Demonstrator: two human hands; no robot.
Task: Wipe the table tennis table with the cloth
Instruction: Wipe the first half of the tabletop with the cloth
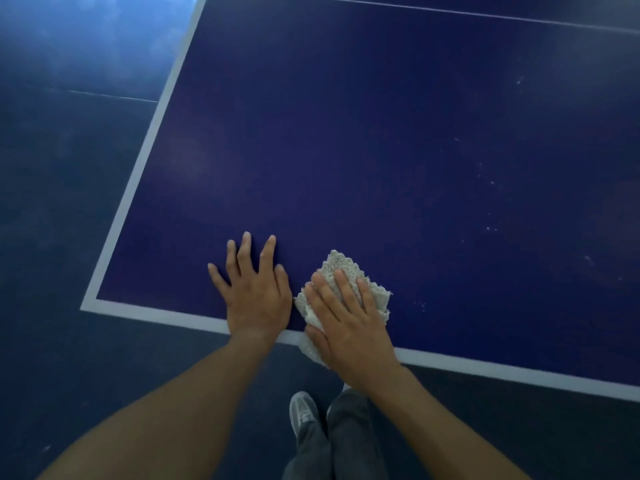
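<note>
The dark blue table tennis table (346, 133) fills most of the view, with white border lines along its left and near edges. A folded, off-white textured cloth (341, 268) lies on the table near the front edge, partly hanging over it. My right hand (346, 317) presses flat on the cloth with straight fingers. My left hand (254, 289) rests flat on the bare table just left of the cloth, fingers spread. Small white specks dot the surface to the right.
The table's near-left corner (88, 306) is at the lower left. Dark blue floor (69, 168) surrounds the table on the left and below. My grey shoe (303, 412) and dark trouser legs (346, 441) show below the front edge.
</note>
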